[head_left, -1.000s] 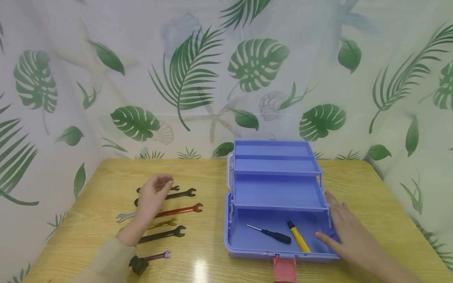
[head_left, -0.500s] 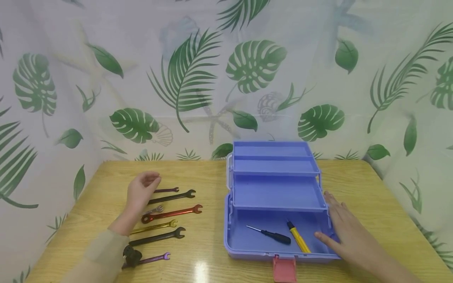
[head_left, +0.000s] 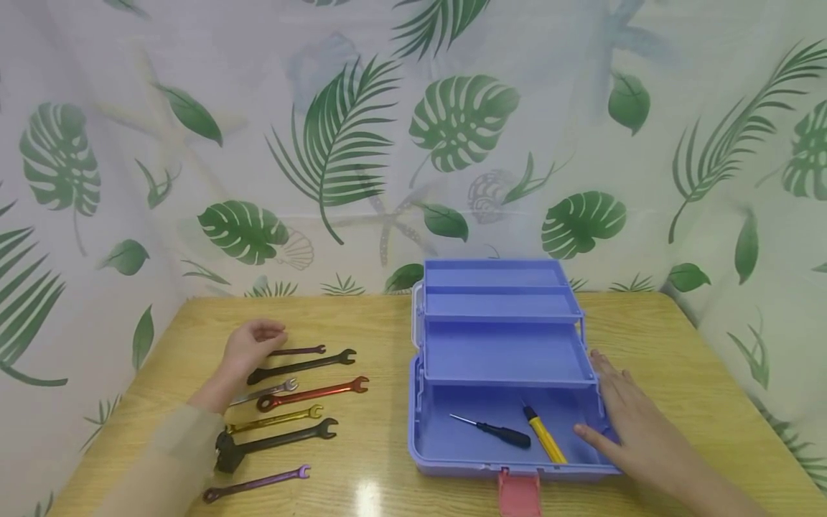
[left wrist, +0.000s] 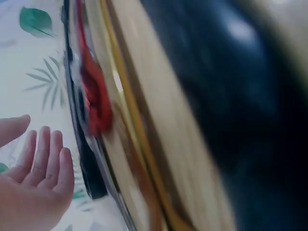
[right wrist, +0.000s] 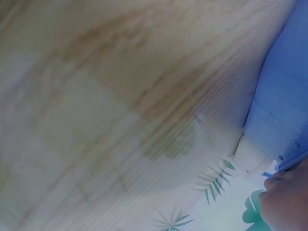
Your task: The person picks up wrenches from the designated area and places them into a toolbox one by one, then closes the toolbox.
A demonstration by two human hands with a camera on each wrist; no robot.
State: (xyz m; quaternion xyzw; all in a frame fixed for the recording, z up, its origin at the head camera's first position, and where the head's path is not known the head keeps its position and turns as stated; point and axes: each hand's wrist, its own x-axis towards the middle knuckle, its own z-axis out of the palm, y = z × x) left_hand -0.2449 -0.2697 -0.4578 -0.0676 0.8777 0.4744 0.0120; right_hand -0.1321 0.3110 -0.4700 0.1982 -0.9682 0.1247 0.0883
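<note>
My left hand hovers at the left end of the farthest wrench, a small dark purple one, partly hidden behind the hand. In the left wrist view its thumb stands apart from loosely bent fingers, with nothing between them. Nearer me lie a black wrench, a silver wrench, a red wrench and a gold wrench. My right hand rests on the right side of a blue toolbox, fingers extended outside, thumb over the rim.
Another black wrench and a light purple wrench lie nearest me. Inside the toolbox are a black screwdriver and a yellow-handled tool. Its stepped trays are raised; a pink latch hangs in front.
My left hand has moved left from above the wrenches to the far wrench's left end, uncovering more of the row. The right hand stays on the toolbox.
</note>
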